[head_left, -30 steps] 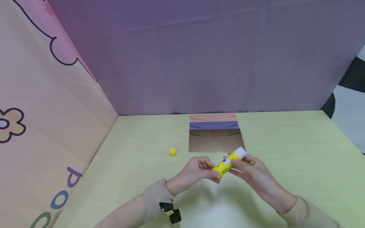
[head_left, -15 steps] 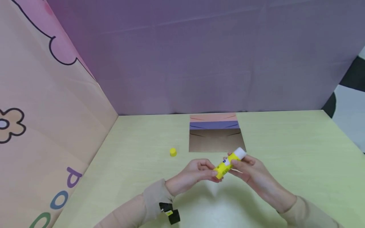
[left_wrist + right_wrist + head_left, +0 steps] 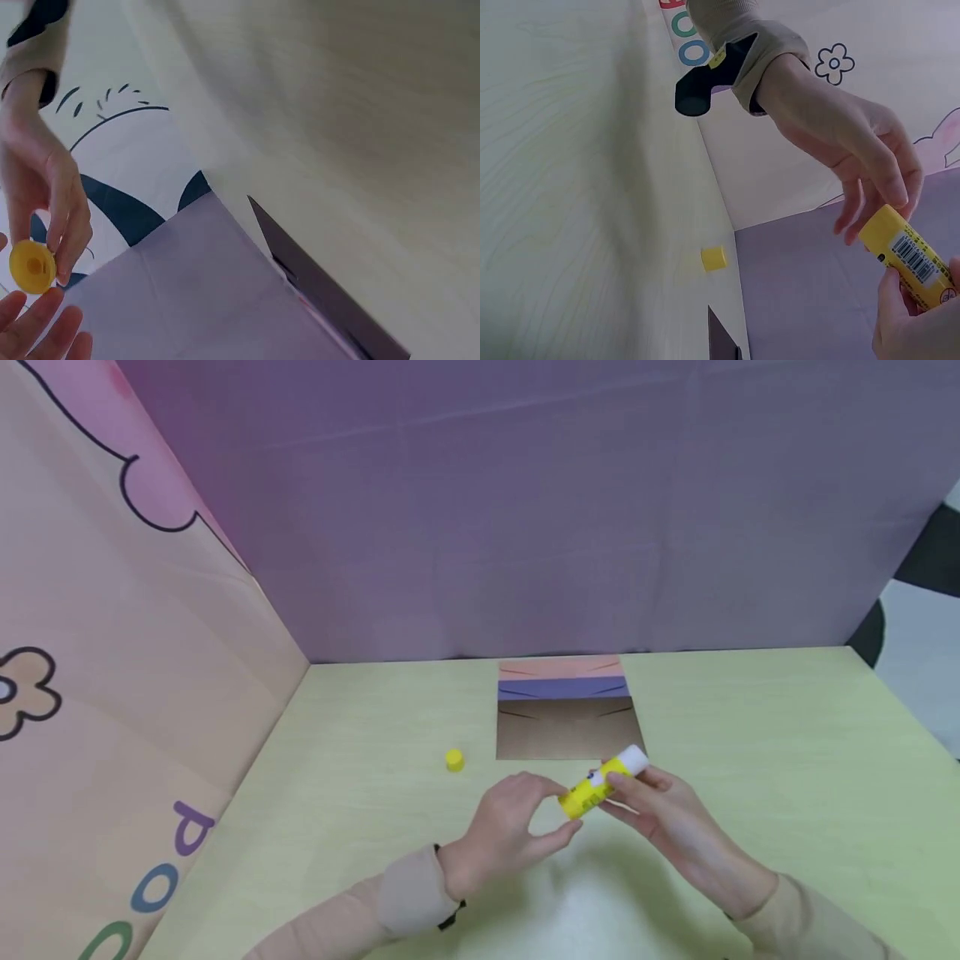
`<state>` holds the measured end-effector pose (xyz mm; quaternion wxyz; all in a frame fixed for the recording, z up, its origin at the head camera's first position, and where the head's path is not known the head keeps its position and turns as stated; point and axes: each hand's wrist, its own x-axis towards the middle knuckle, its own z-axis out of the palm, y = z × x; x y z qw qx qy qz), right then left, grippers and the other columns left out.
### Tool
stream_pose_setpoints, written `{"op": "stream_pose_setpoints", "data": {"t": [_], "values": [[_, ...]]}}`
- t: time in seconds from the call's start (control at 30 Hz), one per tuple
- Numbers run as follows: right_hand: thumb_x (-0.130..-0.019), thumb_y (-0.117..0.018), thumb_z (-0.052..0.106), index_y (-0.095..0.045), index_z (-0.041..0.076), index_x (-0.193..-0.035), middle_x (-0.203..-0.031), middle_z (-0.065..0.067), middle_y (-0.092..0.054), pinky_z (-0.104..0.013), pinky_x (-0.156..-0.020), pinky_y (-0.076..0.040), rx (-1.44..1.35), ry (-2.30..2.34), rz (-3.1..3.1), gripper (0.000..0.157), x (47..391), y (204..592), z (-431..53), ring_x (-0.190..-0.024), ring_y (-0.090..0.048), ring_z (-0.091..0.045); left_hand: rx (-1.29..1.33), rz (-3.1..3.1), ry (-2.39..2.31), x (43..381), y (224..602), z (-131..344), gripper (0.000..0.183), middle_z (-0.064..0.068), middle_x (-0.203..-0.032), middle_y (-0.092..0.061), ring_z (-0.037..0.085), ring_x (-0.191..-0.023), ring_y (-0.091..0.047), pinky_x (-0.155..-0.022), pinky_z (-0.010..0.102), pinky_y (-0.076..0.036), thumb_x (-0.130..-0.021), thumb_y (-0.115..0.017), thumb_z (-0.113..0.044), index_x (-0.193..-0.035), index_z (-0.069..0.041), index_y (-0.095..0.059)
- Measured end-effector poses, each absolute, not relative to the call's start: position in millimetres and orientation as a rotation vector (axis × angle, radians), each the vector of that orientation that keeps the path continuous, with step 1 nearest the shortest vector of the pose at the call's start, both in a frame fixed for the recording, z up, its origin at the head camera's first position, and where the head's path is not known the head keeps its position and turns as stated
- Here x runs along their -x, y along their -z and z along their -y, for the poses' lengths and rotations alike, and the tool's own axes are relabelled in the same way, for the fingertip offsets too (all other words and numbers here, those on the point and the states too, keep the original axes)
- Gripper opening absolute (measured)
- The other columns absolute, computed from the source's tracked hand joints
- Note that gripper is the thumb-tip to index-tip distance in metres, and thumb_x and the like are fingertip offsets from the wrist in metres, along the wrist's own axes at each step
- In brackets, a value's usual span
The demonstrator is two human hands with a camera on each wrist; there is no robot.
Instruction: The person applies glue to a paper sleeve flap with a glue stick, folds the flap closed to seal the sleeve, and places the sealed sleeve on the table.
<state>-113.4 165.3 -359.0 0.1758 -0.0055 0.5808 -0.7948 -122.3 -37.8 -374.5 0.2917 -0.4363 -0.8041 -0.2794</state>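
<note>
A yellow glue stick with a white upper end is held tilted above the table, its white end up and to the right. My right hand grips its upper part between thumb and fingers. My left hand is at the lower end, thumb and index finger bent round the base from either side. The left wrist view shows the round yellow base with left fingertips spread close about it. On the right wrist view the barcode label faces the camera. The yellow cap stands on the table, left of the hands.
Behind the hands, a panel in brown, blue and pink bands with dark slanting lines lies on the pale green table. A purple backdrop rises at the far edge. A printed cloth wall borders the left side.
My left hand has rolled over at the wrist, its back now turned up and its thumb lower, with a wider gap behind the fingertips. Right hand and glue stick stay nearly in place.
</note>
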Motion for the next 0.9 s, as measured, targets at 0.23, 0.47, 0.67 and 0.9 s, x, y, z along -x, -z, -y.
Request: {"op": "stream_pose_setpoints", "data": {"t": [0.23, 0.47, 0.67, 0.9], "values": [[-0.089, -0.053, 0.014, -0.053, 0.008, -0.105, -0.104, -0.001, -0.061, -0.030, -0.089, -0.043, 0.005, 2.266, -1.619, 0.017, 113.6, 357.8, -163.5, -0.100, -0.058, -0.015, 1.118, 1.951, 0.459, 124.6, 376.2, 35.2, 0.040, 0.000, -0.079, -0.061, 0.010, -0.070, -0.056, -0.067, 0.015, -0.046, -0.066, -0.075, -0.031, -0.090, -0.005, -0.056], [-0.089, -0.053, 0.015, -0.053, 0.007, -0.103, -0.102, -0.001, -0.063, -0.030, -0.089, -0.043, -0.004, 2.270, -1.608, 0.017, 114.2, 356.6, -159.8, -0.099, -0.058, -0.016, 1.097, 1.834, 0.317, 128.6, 381.1, 34.1, 0.031, 0.002, -0.078, -0.061, 0.012, -0.070, -0.058, -0.068, 0.018, -0.048, -0.069, -0.072, -0.027, -0.084, -0.004, -0.057], [-0.087, -0.056, 0.016, -0.050, 0.006, -0.107, -0.102, -0.001, -0.062, -0.031, -0.090, -0.042, -0.022, 2.264, -1.590, 0.022, 114.4, 353.8, -157.0, -0.100, -0.057, -0.016, 1.109, 1.802, 0.359, 130.1, 379.3, 33.1, 0.032, 0.003, -0.074, -0.061, 0.011, -0.065, -0.058, -0.065, 0.017, -0.048, -0.063, -0.074, -0.020, -0.082, -0.003, -0.055], [-0.087, -0.056, 0.016, -0.051, 0.009, -0.104, -0.102, 0.001, -0.061, -0.031, -0.090, -0.043, -0.045, 2.264, -1.585, 0.020, 114.4, 354.8, -156.2, -0.098, -0.057, -0.015, 1.118, 1.975, 0.649, 127.0, 377.0, 33.6, 0.036, 0.001, -0.073, -0.060, 0.009, -0.064, -0.056, -0.064, 0.011, -0.045, -0.059, -0.077, -0.013, -0.084, -0.003, -0.052]]}}
